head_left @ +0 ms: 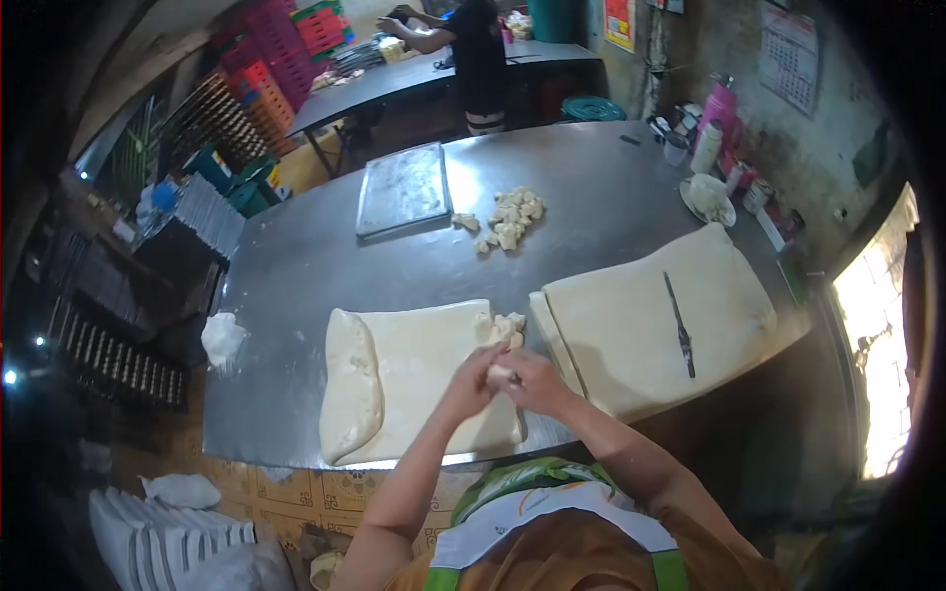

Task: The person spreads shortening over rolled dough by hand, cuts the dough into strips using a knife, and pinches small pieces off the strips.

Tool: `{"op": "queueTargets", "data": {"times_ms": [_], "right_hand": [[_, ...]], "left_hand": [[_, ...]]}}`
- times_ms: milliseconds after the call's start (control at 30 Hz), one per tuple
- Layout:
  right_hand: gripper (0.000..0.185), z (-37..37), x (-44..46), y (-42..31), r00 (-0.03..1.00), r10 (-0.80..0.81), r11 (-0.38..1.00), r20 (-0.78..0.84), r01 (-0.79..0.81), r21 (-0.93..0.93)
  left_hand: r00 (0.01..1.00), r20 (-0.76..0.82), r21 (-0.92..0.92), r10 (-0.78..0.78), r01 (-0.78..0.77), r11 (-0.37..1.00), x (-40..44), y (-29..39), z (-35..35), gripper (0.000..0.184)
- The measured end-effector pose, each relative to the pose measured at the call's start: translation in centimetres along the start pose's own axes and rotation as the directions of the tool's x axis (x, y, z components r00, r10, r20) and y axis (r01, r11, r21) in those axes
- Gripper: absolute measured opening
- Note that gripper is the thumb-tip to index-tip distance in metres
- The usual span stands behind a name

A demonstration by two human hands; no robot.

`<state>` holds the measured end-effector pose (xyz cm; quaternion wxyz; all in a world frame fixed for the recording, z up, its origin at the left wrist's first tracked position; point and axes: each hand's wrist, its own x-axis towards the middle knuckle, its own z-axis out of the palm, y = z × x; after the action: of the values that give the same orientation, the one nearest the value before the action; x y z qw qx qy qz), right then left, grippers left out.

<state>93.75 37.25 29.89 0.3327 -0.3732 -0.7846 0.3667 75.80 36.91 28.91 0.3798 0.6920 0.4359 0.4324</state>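
My left hand [473, 382] and my right hand [535, 381] meet over the right edge of a flat dough slab [434, 355], their fingers closed round a small piece of dough [505, 374]. Torn dough bits [508, 327] lie just beyond my fingers. The slab's left side is folded into a thick roll [353, 384]. To the right lies a second, larger dough slab [631, 315], with a dark, narrow tool [680, 330] on top. More dough pieces [512, 217] are heaped farther back on the metal table.
A metal tray [402, 190] rests at the back of the table [276, 295]. White stuff [224, 338] is at the left edge. A plate [708, 202], bottles [707, 148] and a pink jug [722, 103] stand back right. A person [478, 59] works at another table behind.
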Motion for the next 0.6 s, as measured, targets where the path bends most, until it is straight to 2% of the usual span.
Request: {"op": "queueTargets", "data": {"times_ms": [67, 100, 133, 167, 200, 233, 267, 300, 333, 367, 400, 433, 467, 500, 533, 600], "right_hand": [[0.031, -0.3, 1.2, -0.7, 0.976, -0.117, 0.990, -0.182, 0.101, -0.095], [0.031, -0.4, 1.3, -0.8, 0.947, -0.180, 0.978, -0.264, 0.144, -0.152], [0.031, -0.3, 1.1, -0.2, 0.947, -0.172, 0.979, -0.270, 0.133, -0.158], [0.030, 0.0, 1.1, 1.2, 0.967, -0.065, 0.978, -0.246, 0.013, -0.206], [0.029, 0.4, 0.9, 2.6, 0.973, 0.048, 0.962, -0.225, -0.105, -0.252], [0.029, 0.7, 0.5, 3.9, 0.965, 0.160, 0.929, -0.207, -0.218, -0.300], [0.029, 0.2, 0.7, 4.8, 0.963, 0.162, 0.925, -0.214, -0.223, -0.306], [0.029, -0.6, 0.8, 5.9, 0.946, 0.260, 0.887, -0.193, -0.313, -0.339], [0.029, -1.2, 0.7, 6.3, 0.915, 0.364, 0.840, -0.175, -0.404, -0.363], [0.029, -1.2, 0.4, 6.5, 0.872, 0.464, 0.784, -0.158, -0.487, -0.385], [0.029, -1.2, 0.2, 6.6, 0.869, 0.469, 0.781, -0.159, -0.492, -0.385], [0.029, -1.3, 0.5, 5.6, 0.938, 0.293, 0.878, -0.184, -0.340, -0.337], [0.029, -0.9, 0.3, 4.5, 0.968, 0.122, 0.942, -0.221, -0.183, -0.282], [0.028, -0.6, -0.1, 3.5, 0.961, -0.049, 0.972, -0.271, -0.016, -0.233], [0.028, -0.9, -0.1, 2.8, 0.960, -0.042, 0.972, -0.276, -0.025, -0.234], [0.031, -1.4, -0.3, 1.9, 0.999, -0.035, 0.999, 0.002, 0.035, 0.011]], "left_hand": [[0.997, 0.079, -0.034, -0.011, 0.014, 0.999, 0.6, 0.5, 0.1, 0.031], [0.992, 0.098, 0.020, -0.083, 0.081, 0.996, 0.6, 0.7, 0.6, 0.030], [0.982, 0.109, 0.075, -0.155, 0.147, 0.986, 0.6, 0.8, 1.2, 0.029], [0.967, 0.114, 0.134, -0.227, 0.212, 0.968, 0.5, 1.0, 1.5, 0.027], [0.965, 0.123, 0.131, -0.231, 0.215, 0.968, -0.2, 1.0, 1.4, 0.027], [0.969, 0.200, 0.212, -0.146, 0.103, 0.972, -1.1, 1.0, 1.3, 0.028], [0.958, 0.281, 0.282, -0.056, -0.026, 0.959, -1.3, 1.0, 1.1, 0.028], [0.929, 0.370, 0.336, 0.023, -0.157, 0.929, -1.5, 1.1, 1.1, 0.028], [0.923, 0.385, 0.330, 0.020, -0.158, 0.931, -1.5, 1.5, 1.0, 0.028], [0.948, 0.318, 0.191, 0.009, -0.073, 0.979, -1.4, 1.8, 0.7, 0.028], [0.971, 0.238, 0.038, -0.012, 0.003, 0.999, -0.7, 2.1, 0.8, 0.029], [0.987, 0.155, -0.122, -0.047, 0.067, 0.990, -0.1, 2.2, 0.9, 0.029], [0.985, 0.164, -0.126, -0.059, 0.081, 0.989, -0.2, 1.7, 0.9, 0.029], [0.995, 0.074, -0.070, -0.063, 0.069, 0.995, -0.3, 0.7, 0.9, 0.031], [0.998, -0.021, -0.011, -0.051, 0.051, 0.999, 0.4, 0.4, 0.8, 0.034], [0.999, 0.010, -0.035, -0.049, 0.049, 0.998, 1.5, 0.2, 0.9, 0.036]]}}
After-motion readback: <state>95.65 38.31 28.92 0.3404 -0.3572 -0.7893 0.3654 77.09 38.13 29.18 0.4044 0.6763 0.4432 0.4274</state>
